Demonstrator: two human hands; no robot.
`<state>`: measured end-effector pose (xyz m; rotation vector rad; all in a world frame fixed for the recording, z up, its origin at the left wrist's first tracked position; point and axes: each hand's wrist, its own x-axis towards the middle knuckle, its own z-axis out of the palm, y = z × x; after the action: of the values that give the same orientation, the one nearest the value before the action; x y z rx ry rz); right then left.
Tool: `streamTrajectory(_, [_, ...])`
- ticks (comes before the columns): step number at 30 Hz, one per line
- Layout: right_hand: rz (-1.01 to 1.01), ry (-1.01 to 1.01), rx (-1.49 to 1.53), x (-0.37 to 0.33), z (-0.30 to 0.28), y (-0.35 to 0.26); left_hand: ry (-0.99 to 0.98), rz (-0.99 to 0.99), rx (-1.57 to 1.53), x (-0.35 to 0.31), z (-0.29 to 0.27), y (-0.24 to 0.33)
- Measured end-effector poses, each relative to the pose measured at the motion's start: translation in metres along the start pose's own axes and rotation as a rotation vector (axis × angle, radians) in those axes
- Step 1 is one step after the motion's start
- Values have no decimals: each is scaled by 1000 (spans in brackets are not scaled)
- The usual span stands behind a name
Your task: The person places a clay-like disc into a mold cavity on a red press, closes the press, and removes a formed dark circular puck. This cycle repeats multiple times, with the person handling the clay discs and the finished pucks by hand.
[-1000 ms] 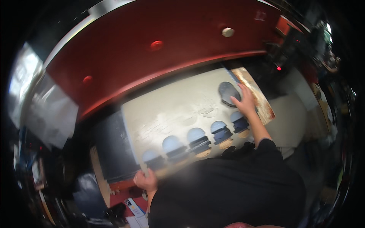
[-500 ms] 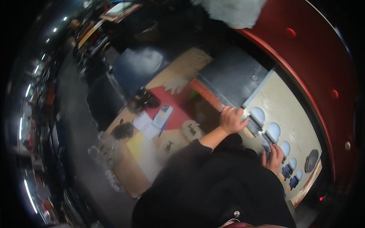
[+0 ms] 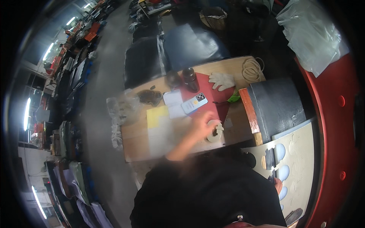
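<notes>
My left hand is stretched over the wooden table, smeared by motion. Its fingertips are beside or on a pale, rounded cut-out piece with notches; whether they grip it cannot be made out. At my right side, part of my right hand shows against the cream sheet with a row of cut-out openings. A dark, narrow piece lies by the openings just beyond that hand. The right fingers are mostly hidden behind my dark sleeve.
On the table are a phone, white paper, a dark bottle, a pale glove and a coil. A dark slab adjoins the cream sheet. A red machine body borders the right.
My left hand has left the edge of the cream sheet and moved left over the table to the pale cut-out piece. The view has turned left; my right hand stays by the sheet.
</notes>
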<state>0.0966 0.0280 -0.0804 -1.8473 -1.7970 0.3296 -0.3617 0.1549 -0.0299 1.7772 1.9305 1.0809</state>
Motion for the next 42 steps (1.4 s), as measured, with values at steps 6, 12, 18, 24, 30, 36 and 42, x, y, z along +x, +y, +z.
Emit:
streamTrajectory(6, [44, 52, -101, 9, 5, -25, 149, -370, 288, 47, -88, -184])
streamTrajectory(12, [62, 169, -256, 5, 12, -50, 84, -328, 457, 148, -82, -326])
streamTrajectory(18, [134, 111, -420, 4, 13, -56, 26, -709, 323, 229, -47, -367])
streamTrajectory(24, [195, 88, -457, 7, 14, -66, -170, -964, 359, 262, -32, -361])
streamTrajectory(30, [222, 32, -456, 11, 13, -70, -308, -1006, 518, 269, -34, -333])
streamTrajectory(36, [233, 35, -462, 10, 14, -69, -328, -1053, 550, 273, -34, -324])
streamTrajectory(42, [211, 42, -467, 11, 14, -71, -227, -1175, 40, 267, -69, -341])
